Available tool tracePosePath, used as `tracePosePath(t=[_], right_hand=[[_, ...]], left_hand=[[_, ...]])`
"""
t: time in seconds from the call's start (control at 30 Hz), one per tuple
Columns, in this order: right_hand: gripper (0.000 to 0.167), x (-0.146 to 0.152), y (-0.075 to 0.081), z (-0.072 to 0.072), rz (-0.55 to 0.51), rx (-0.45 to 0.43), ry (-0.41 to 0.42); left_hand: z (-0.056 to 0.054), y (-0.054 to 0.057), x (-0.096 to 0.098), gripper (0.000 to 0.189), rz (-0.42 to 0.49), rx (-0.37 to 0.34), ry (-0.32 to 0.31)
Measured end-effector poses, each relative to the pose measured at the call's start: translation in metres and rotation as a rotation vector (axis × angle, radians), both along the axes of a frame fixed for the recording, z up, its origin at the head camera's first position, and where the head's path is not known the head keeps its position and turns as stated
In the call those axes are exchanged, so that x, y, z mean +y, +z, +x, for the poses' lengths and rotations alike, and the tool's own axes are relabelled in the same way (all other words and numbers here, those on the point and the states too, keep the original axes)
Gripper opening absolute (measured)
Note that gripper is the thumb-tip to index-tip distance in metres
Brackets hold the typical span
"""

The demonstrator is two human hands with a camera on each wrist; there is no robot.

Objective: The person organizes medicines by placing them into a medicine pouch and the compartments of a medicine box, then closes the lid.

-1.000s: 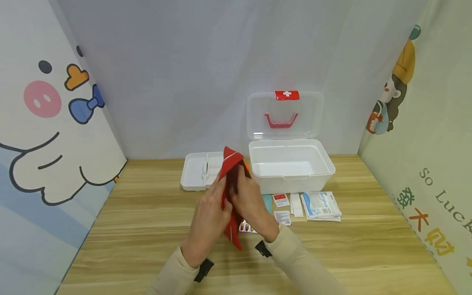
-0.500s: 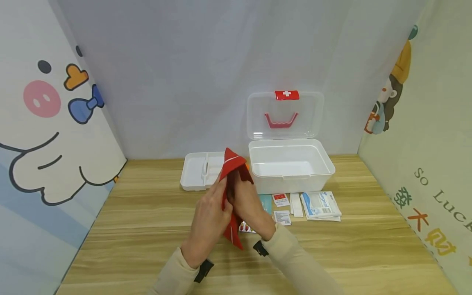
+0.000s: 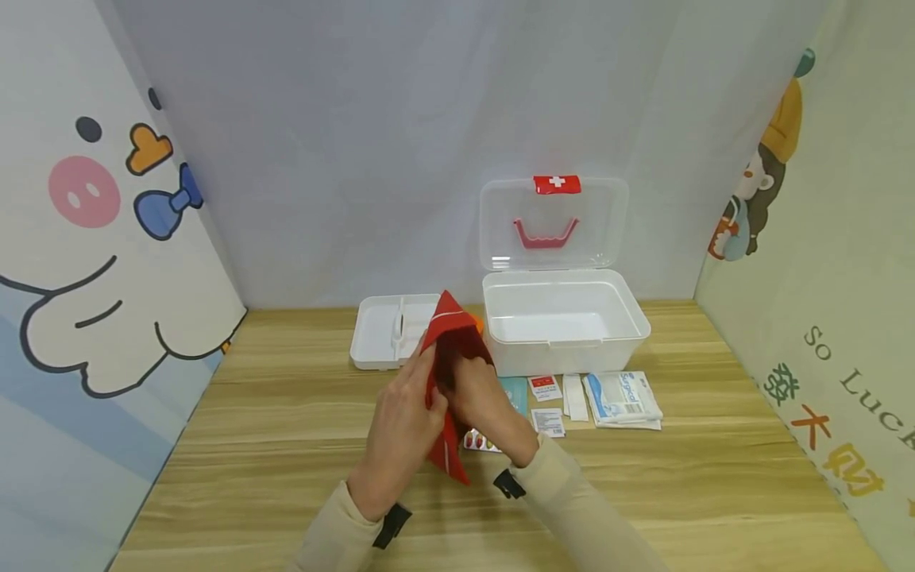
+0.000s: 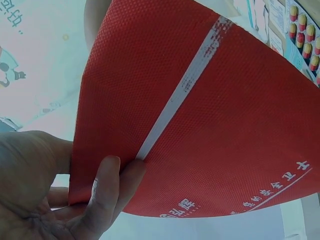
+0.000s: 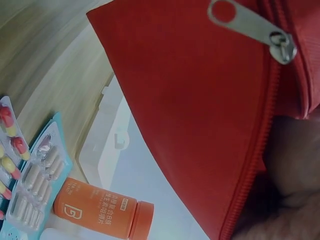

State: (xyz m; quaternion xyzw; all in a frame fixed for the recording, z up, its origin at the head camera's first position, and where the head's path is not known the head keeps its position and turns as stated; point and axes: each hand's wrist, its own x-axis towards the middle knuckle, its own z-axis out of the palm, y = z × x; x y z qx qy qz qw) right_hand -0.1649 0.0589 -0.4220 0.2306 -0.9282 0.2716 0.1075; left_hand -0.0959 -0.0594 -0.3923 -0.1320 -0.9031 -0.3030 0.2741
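Observation:
A red fabric zip pouch point(image 3: 449, 320) with white lettering stands on edge between my two hands, its mouth spread apart. My left hand point(image 3: 402, 421) grips its left side; in the left wrist view the fingers point(image 4: 107, 187) press on the printed face. Deep in the opening is my right hand point(image 3: 489, 401), with its fingertips hidden by the cloth, so I cannot tell whether they hold anything. The right wrist view shows the zip pull point(image 5: 245, 24) and the hand point(image 5: 295, 170) beside the zip teeth.
A white first-aid box point(image 3: 565, 357) stands behind with its clear lid up; a white tray point(image 3: 372, 334) is left of it. Before the box lie a Surgical packet point(image 3: 622, 401), small sachets point(image 3: 546, 421) and capsule blisters point(image 3: 480, 441). An orange bottle point(image 5: 100, 207) is near the tray.
The pouch mouth has widened and its top corner has shifted slightly right. My right hand's fingers, partly visible before, are now further inside; my left hand has barely moved.

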Motion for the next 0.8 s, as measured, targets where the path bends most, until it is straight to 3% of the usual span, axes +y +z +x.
tracePosePath(t=[0.23, 0.5, 0.8], right_hand=[[0.019, 0.000, 0.007, 0.005, 0.015, -0.018, 0.033], [0.011, 0.005, 0.028, 0.016, 0.010, 0.114, 0.101], [0.023, 0.017, 0.050, 0.023, -0.029, 0.073, 0.085]], left_hand=[[0.000, 0.000, -0.003, 0.059, -0.006, -0.005, 0.007], [0.000, 0.002, -0.004, 0.063, -0.010, 0.015, 0.013], [0.000, 0.002, -0.005, 0.065, -0.007, -0.007, 0.006]])
